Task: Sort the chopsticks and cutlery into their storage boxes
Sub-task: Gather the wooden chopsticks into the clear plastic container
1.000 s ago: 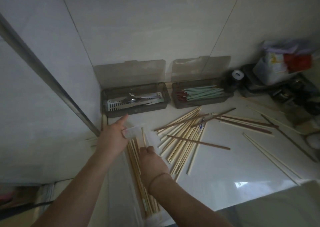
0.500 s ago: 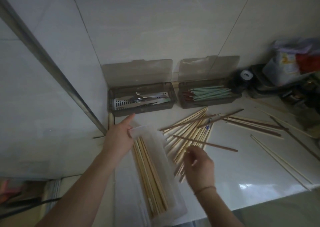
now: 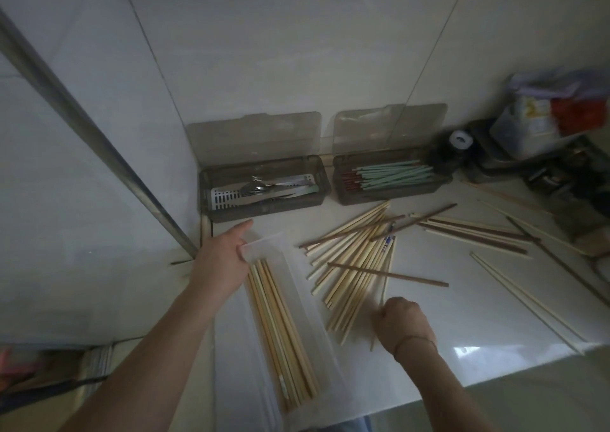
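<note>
Fingers of left hand (image 3: 221,264) hold the far-left corner of the clear box (image 3: 297,302), index extended, same grip as half a second ago. Bamboo chopsticks (image 3: 280,332) lie lengthwise inside it. Behind: smoky box with cutlery (image 3: 264,189), then smoky box with green chopsticks (image 3: 389,177), lids up. Loose pale chopsticks (image 3: 353,266) fan across the worktop (image 3: 462,316), brown ones (image 3: 388,274) crossing them. Right hand (image 3: 401,324) has dropped lower and rightward, fingers curled, pinching the near end of a pale chopstick (image 3: 384,286).
</note>
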Tool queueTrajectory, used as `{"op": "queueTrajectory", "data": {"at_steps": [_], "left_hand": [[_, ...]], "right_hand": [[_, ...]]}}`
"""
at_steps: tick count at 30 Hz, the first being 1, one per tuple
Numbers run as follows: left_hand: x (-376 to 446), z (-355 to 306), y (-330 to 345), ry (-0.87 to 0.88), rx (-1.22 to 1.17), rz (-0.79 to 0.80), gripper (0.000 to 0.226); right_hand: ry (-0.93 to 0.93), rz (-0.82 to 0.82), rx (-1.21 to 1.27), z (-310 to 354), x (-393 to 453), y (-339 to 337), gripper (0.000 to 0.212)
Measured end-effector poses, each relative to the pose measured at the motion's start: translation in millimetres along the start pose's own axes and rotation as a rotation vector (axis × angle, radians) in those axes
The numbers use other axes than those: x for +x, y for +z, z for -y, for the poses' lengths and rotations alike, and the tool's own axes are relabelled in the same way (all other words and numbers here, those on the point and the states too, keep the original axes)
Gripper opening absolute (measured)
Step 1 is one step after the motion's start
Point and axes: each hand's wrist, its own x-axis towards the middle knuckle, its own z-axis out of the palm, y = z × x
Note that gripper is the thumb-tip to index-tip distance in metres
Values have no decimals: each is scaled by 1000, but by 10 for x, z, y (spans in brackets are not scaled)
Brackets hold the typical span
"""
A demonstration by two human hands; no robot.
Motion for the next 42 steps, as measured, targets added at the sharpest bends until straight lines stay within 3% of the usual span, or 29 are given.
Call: {"op": "queueTrajectory", "data": {"at_steps": [3, 8, 17, 24, 27, 30, 32, 36, 38, 40, 42], "left_hand": [[12, 22, 2, -7, -1, -1, 55], [15, 49, 25, 6, -15, -16, 47], [17, 75, 49, -38, -50, -22, 41], [9, 54, 30, -40, -29, -17, 40], [4, 53, 21, -32, -30, -20, 39], [-7, 47, 19, -15, -20, -32, 38], [-8, 50, 21, -20, -13, -37, 38], [-8, 36, 16, -26, -11, -30, 33], [-7, 21, 3, -26, -17, -28, 32], [-12, 9, -10, -42, -29, -24, 31], [-19, 9, -24, -38, -49, -28, 31]], "right_hand": [[-16, 172, 144, -98, -217, -174, 21], [-138, 328, 77, -232, -644, -441, 24], [-252, 297, 246, -156, -785, -882, 40], [-622, 253, 213, 330, -1011, -613, 16], [-595, 286, 43, 604, -1123, -268, 15], [-444, 324, -192, 911, -1117, -84, 16], [-409, 293, -224, 1085, -1069, 23, 26], [-425, 268, -215, 1206, -880, 204, 27], [-639, 161, -205, 1127, -886, 191, 23], [-816, -189, 20, 866, -866, 123, 12], [-532, -453, 272, 436, -706, 97, 19]]}}
